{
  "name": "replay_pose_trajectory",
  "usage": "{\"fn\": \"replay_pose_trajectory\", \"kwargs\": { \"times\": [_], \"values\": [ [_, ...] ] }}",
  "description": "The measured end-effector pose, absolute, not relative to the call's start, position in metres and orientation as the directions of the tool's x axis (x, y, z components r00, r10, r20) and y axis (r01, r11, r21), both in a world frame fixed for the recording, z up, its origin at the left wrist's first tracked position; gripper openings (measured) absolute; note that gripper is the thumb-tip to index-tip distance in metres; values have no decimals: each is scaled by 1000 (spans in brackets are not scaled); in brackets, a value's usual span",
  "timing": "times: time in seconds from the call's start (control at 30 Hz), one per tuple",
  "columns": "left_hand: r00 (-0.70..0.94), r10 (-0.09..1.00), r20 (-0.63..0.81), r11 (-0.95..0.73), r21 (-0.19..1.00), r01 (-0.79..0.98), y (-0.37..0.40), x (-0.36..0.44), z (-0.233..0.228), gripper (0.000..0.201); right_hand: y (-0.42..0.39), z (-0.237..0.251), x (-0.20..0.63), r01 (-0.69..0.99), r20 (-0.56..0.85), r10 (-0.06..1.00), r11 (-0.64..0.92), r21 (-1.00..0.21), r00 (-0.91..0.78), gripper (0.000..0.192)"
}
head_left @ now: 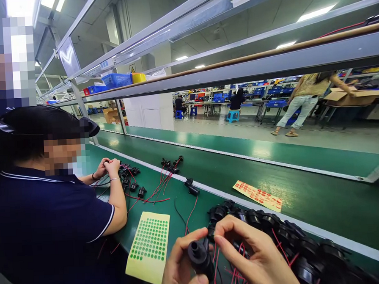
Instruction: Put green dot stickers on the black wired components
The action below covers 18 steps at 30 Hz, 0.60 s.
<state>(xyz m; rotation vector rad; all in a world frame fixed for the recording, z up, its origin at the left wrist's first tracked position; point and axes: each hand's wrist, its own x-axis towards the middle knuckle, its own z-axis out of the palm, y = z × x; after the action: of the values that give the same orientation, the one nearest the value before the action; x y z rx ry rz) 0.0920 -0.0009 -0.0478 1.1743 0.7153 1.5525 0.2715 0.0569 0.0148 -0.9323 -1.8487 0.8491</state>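
At six o'clock, nearest the camera, the left hand [180,267] is gripping a small black plastic socket [200,256] between thumb and curled fingers, holding it just above the green tabletop [323,207]. The right hand [255,257] is sitting close beside it at five o'clock, its thumb and forefinger pinching together just by the socket's top; whether they are touching it cannot be told. Red and black wires [215,270] are hanging down between the two hands. Just left, at seven o'clock, a pale yellow sheet of green dot stickers [149,246] is lying flat. At four o'clock a heap of black sockets [286,234] is spreading along the tabletop's near edge. Further out, at one o'clock, a sheet of red dot stickers [258,195] is lying on the conveyor belt. At nine o'clock a co-worker in a dark polo shirt [44,217] is bringing both hands [108,166] together over more wired sockets [131,179]. Beyond, blue bins [116,80] are standing on the overhead shelf at eleven o'clock.
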Motion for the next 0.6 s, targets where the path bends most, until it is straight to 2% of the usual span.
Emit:
{"fn": "replay_pose_trajectory", "kwargs": {
  "times": [0.1,0.23,0.4,0.6],
  "values": [
    [-73,933,351,-359,917,-172,3,92,-58,42,53,23,275,169,241,885,329,-929,-398,26],
    [-69,908,414,-415,910,-1,8,89,-66,37,48,31,274,77,85,842,148,-986,-533,24],
    [-50,883,467,-462,883,87,9,84,-70,39,49,31,270,60,77,829,132,-989,-554,19],
    [-44,812,582,-575,811,104,11,85,-71,38,54,27,271,140,70,823,178,-974,-563,14]
  ]
}}
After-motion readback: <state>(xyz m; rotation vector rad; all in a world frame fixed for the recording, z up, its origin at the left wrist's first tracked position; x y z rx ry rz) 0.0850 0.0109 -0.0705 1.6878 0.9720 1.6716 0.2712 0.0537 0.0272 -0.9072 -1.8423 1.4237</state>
